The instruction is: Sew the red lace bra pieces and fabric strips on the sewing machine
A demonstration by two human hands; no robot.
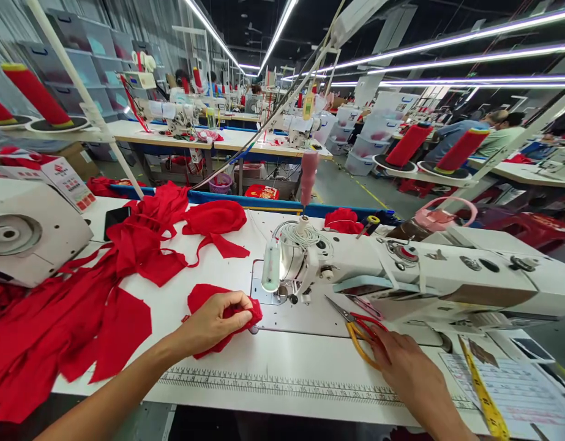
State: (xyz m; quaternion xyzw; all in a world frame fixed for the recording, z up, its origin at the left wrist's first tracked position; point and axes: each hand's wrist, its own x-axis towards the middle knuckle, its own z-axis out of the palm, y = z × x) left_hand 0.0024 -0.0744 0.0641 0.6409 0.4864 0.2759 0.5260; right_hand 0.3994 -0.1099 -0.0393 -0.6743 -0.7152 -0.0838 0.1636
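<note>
My left hand [215, 318] is closed on a small piece of red fabric [204, 297] lying on the white sewing table [282, 367], just left of the needle area of the sewing machine [401, 275]. My right hand [401, 361] rests on the table under the machine arm, its fingers touching the orange handles of a pair of scissors [358, 327] that lies flat with the blades pointing left. The fingers lie against the handles; I cannot tell whether they pass through the loops.
A heap of red fabric pieces [103, 288] covers the table's left side. Another machine [29, 236] sits far left. A yellow measuring tape [484, 398] and a printed sheet [516, 386] lie at right. Red thread cones [461, 150] stand behind; other workers sit farther back.
</note>
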